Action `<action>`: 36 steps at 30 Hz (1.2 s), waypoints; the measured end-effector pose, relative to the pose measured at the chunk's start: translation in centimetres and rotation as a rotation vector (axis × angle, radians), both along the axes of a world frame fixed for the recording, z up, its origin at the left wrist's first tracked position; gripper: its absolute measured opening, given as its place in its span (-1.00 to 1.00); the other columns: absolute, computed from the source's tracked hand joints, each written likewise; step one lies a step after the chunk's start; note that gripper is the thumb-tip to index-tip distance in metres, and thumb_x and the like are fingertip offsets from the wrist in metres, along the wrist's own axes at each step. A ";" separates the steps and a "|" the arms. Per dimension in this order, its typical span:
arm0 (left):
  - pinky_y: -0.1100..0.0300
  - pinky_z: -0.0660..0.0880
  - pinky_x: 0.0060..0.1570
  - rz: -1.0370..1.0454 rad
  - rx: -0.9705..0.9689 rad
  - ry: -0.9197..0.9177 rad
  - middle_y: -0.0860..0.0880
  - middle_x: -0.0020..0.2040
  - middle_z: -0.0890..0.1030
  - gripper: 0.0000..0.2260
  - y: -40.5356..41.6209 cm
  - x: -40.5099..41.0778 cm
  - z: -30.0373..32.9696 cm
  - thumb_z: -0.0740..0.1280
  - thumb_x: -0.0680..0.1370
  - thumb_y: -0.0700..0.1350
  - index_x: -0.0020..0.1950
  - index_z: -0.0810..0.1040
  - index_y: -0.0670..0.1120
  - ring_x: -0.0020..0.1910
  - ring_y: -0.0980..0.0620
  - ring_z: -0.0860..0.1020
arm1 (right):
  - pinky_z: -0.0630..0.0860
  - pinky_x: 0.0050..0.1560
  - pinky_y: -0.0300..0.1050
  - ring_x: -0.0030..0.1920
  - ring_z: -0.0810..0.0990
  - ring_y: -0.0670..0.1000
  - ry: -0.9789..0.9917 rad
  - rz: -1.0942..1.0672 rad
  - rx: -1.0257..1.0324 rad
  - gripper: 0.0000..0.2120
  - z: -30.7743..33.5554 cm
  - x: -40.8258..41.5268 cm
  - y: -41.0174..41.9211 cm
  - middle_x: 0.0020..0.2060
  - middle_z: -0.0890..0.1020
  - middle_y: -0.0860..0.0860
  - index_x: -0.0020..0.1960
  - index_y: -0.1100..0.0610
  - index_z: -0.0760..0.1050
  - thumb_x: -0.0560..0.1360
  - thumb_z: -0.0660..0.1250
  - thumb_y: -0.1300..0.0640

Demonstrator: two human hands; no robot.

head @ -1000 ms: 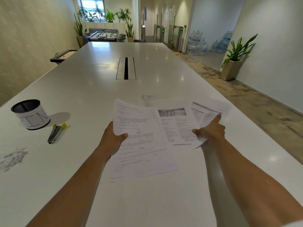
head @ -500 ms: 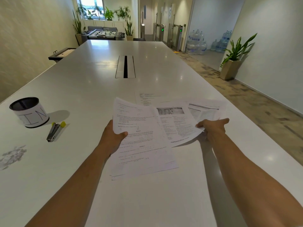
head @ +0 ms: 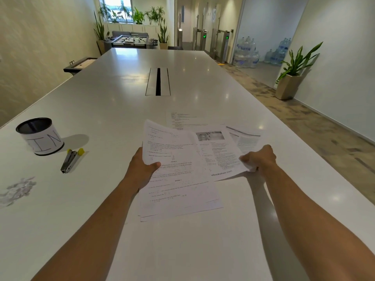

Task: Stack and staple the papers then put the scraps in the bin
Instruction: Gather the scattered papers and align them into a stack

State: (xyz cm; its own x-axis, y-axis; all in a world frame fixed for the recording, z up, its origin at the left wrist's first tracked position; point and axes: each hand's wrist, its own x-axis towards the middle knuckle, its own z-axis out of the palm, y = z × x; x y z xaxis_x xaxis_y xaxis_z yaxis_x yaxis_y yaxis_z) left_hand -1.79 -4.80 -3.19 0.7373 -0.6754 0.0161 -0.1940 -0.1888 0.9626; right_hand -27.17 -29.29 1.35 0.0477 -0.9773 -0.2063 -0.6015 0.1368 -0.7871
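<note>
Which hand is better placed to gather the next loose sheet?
Right, probably. The right hand already pinches the photo sheet, beside the other loose sheets; the left hand holds the stack.

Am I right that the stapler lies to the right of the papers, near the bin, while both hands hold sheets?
Not quite. The head view shows the stapler lying left of the papers, beside the bin. The left hand and right hand each hold sheets.

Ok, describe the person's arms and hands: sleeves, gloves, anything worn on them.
Both forearms are bare right down to the frame edge, with no sleeve in view. The left hand and right hand wear no gloves. No watch, bracelet or ring shows on either wrist or on the visible fingers, and there are no markings.
</note>
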 end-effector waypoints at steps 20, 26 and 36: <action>0.22 0.46 0.04 0.015 -0.025 0.075 -0.02 0.24 0.52 -0.46 0.4 -0.4 0.6 0.44 0.47 -0.28 0.40 0.34 -0.10 0.18 -0.03 0.50 | 0.56 -0.23 -0.12 -0.21 0.59 -0.03 -0.642 -0.066 -0.115 -0.56 5.4 -0.3 -3.3 0.06 0.62 0.18 0.31 0.21 0.41 0.46 0.37 0.40; 0.16 0.48 0.08 0.022 -0.031 0.132 -0.03 0.23 0.52 -0.45 0.4 -0.5 0.8 0.44 0.46 -0.29 0.39 0.34 -0.11 0.19 -0.04 0.50 | 0.65 -0.09 -0.11 -0.08 0.65 0.03 -0.822 0.188 0.052 -0.76 5.7 0.8 0.2 0.10 0.62 0.17 0.11 0.19 0.44 0.50 0.37 0.38; 0.21 0.50 -0.15 0.128 -0.057 0.302 -0.01 0.17 0.58 -0.75 0.8 -1.3 2.6 0.17 0.64 0.05 0.22 0.46 -0.04 -0.06 0.09 0.58 | 0.60 0.09 0.23 -0.01 0.70 0.21 -0.390 0.584 0.205 -0.60 -1.1 3.0 6.5 0.01 0.69 0.22 0.26 0.20 0.41 0.48 0.40 0.40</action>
State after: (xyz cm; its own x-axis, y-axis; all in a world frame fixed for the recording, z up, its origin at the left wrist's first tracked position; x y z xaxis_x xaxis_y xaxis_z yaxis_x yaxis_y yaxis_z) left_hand -3.09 -3.97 -0.57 0.7932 -0.5814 -0.1814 0.1239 -0.1376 0.9827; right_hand -24.22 -22.77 0.25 0.6563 -0.7140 -0.2438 -0.3024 0.0471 -0.9520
